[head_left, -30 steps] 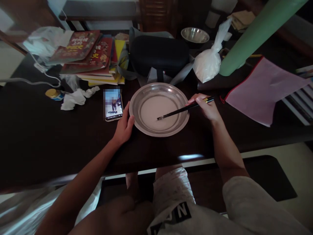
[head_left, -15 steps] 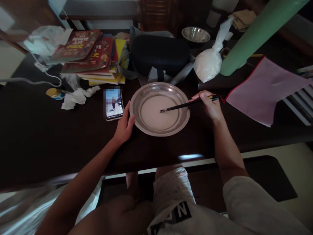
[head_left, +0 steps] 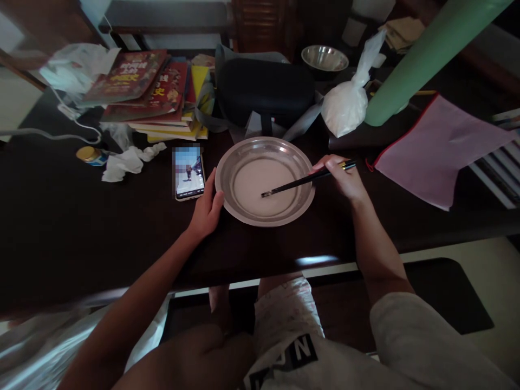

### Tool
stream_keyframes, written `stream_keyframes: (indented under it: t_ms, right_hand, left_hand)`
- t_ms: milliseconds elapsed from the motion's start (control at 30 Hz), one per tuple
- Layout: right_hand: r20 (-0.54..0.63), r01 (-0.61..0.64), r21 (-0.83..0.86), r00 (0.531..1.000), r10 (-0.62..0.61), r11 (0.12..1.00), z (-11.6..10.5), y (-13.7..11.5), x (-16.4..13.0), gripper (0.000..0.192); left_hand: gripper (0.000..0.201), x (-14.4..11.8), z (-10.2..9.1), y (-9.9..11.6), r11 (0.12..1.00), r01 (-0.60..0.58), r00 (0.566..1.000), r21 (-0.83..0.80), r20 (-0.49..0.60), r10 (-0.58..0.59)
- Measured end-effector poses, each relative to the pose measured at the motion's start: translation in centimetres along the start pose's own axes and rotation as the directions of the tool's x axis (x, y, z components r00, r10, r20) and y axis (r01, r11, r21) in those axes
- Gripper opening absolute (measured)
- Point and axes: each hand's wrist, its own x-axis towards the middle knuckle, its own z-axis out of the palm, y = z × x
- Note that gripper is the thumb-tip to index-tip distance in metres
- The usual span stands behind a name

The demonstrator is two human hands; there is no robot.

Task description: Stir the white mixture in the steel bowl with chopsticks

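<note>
A shallow steel plate (head_left: 227,168) holding a pale, milky liquid sits on the dark table (head_left: 81,233) in front of me. My left hand (head_left: 207,208) rests against the plate's left rim, steadying it. My right hand (head_left: 341,176) grips a pair of black chopsticks (head_left: 298,182) at the plate's right edge. Their tips dip into the liquid near the plate's middle.
A lit phone (head_left: 189,173) lies just left of the plate. Behind it are crumpled tissue (head_left: 122,162), a small tin (head_left: 91,156), stacked books (head_left: 150,92), a black case (head_left: 264,89), a tied white bag (head_left: 345,105), a steel bowl (head_left: 325,57), a green roll (head_left: 426,54) and a pink pouch (head_left: 434,149).
The chopstick tips swung up toward the plate's centre, then back down and left through the liquid. My right hand shifted slightly with them. My left hand stayed on the rim.
</note>
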Motion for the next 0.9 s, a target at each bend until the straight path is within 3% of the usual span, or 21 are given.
stream_keyframes:
  t_ms: [200,367,533,700,900]
  right_hand:
    - [-0.096,0.008,0.040,0.995,-0.004,0.999,-0.16,0.31,0.10,0.036]
    - [0.030,0.032,-0.016,0.999,-0.032,0.999,-0.05,0.31,0.04,0.035]
    - [-0.085,0.028,0.052,0.996,-0.024,0.998,-0.21,0.36,0.01,0.032]
    - [0.034,0.050,0.020,0.998,-0.050,0.999,-0.07,0.34,0.00,0.032]
    - [-0.092,0.035,0.079,0.995,-0.027,0.996,-0.29,0.72,0.11,0.031]
  left_hand:
    - [0.069,0.02,0.03,-0.01,1.000,-0.003,1.000,-0.001,0.000,0.003]
    - [0.071,0.04,0.02,0.02,1.000,0.006,1.000,0.017,0.004,-0.006]
    - [0.070,0.02,-0.07,0.12,1.000,0.000,1.000,0.015,0.015,0.000]
    - [0.069,-0.02,-0.10,0.08,1.000,0.000,1.000,0.010,0.015,-0.001]
    - [0.071,-0.02,-0.04,-0.04,1.000,0.007,1.000,0.025,0.012,-0.007]
